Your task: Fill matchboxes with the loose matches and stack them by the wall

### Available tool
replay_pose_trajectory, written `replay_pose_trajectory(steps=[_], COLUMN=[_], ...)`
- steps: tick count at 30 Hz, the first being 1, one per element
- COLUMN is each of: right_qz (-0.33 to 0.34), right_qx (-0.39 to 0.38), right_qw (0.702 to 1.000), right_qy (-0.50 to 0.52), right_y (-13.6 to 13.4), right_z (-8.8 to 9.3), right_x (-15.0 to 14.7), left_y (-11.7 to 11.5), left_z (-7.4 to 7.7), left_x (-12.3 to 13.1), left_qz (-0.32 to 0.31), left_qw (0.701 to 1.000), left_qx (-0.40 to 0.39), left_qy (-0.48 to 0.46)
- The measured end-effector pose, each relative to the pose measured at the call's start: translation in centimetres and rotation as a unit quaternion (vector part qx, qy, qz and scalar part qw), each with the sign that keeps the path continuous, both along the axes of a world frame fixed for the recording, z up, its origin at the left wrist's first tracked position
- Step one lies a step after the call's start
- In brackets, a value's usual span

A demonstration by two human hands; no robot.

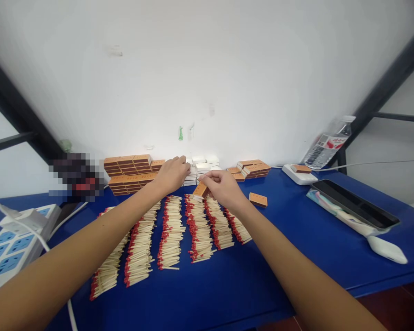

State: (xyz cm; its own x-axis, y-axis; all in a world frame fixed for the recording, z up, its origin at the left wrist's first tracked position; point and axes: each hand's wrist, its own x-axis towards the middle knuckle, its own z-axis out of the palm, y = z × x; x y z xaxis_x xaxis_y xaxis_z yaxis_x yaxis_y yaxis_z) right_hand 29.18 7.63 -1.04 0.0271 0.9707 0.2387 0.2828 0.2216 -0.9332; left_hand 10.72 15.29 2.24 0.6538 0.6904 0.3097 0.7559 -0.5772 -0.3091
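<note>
Any low sweep could scatter the match rows [172,234] lying mid-desk [296,257]. My right hand [224,187] fingers pinch a box [201,190] above the rows' far ends; a slip drops it there. My left hand [172,174] covers trays [204,166] at the far edge, and I cannot tell whether its fingers grip.

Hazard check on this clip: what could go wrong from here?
1. The left hand and right hand reach across the matches; a dipped arm could scatter the rows.
2. The left hand is at the stacked white trays; a nudge might tip them.
3. The right hand pinches a box just above the red heads; a slip could drop it onto them.
</note>
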Motion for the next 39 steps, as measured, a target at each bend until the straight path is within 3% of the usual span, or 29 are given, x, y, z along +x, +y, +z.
replay_pose_trajectory(steps=[7, 13, 18, 27, 35, 39], right_qz=[-0.052, -0.142, -0.135, -0.141, -0.164, -0.179], right_qx=[0.014, 0.039, 0.034, 0.046, 0.078, 0.082], right_qw=[0.998, 0.984, 0.986, 0.984, 0.978, 0.974], right_qy=[0.036, 0.096, 0.086, 0.094, 0.105, 0.108], right_y=[-0.2, 0.1, 0.3, 0.5, 0.7, 0.9], right_z=[0.4, 0.6, 0.4, 0.2, 0.0, 0.0], right_x=[0.1, 0.5, 0.6, 0.7, 0.8, 0.9], left_y=[-1.8, -3.5, -3.5, -3.6, -3.8, -4.2], left_z=[0.0, -0.9, -1.4, -0.9, -0.9, -0.8], left_x=[0.3, 1.3, 1.6, 0.8, -1.1, -2.0], left_qz=[-0.014, -0.005, -0.001, -0.03, -0.094, -0.093], left_qw=[0.999, 0.995, 0.989, 0.976, 0.968, 0.971], left_qx=[-0.008, -0.087, -0.137, -0.185, -0.183, -0.164], left_qy=[-0.035, -0.043, -0.05, -0.111, -0.147, -0.145])
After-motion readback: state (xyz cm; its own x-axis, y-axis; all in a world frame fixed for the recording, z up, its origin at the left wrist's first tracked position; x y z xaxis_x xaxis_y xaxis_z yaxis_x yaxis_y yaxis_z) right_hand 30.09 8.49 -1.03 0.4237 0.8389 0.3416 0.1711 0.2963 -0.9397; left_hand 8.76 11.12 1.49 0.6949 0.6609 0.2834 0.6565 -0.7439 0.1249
